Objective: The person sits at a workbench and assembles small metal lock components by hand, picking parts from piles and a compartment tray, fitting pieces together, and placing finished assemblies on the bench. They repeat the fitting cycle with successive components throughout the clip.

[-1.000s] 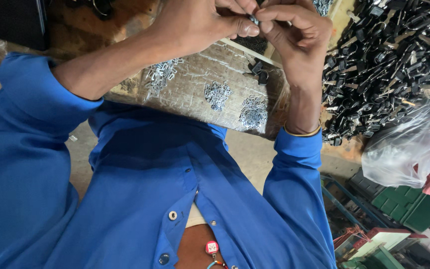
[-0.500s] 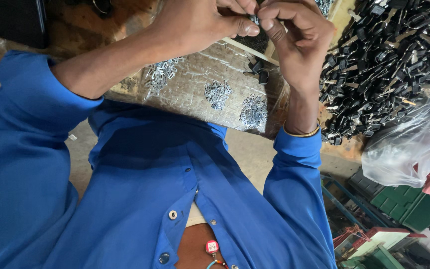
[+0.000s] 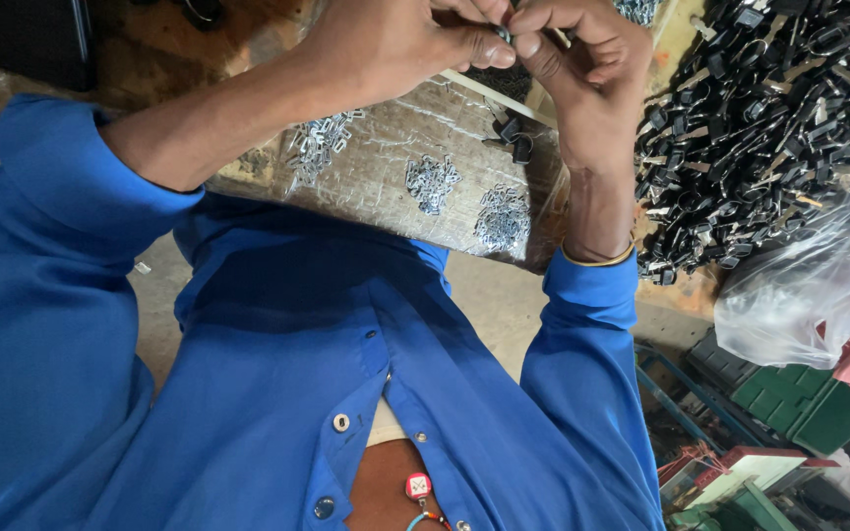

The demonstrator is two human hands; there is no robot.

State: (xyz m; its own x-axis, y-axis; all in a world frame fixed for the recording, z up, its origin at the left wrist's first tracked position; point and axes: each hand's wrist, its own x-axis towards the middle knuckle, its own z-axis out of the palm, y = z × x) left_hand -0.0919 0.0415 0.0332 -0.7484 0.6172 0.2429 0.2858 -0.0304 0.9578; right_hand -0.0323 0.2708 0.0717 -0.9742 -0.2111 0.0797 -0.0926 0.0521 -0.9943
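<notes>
both hands, left hand (image 3: 395, 44) and right hand (image 3: 582, 59), are pinching a tiny metal clip (image 3: 506, 31) together; light, stiff, probably slippery, best gripping by its edges at the fingertips.

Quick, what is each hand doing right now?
Left hand: fingers pinched shut on a small metal piece.
Right hand: fingers curled, pinching the same small metal piece.

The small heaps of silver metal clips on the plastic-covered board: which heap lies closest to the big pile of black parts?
The lowest heap of silver clips, beside the wrist with the thin bangle; the other two heaps lie farther from the black parts.
</notes>
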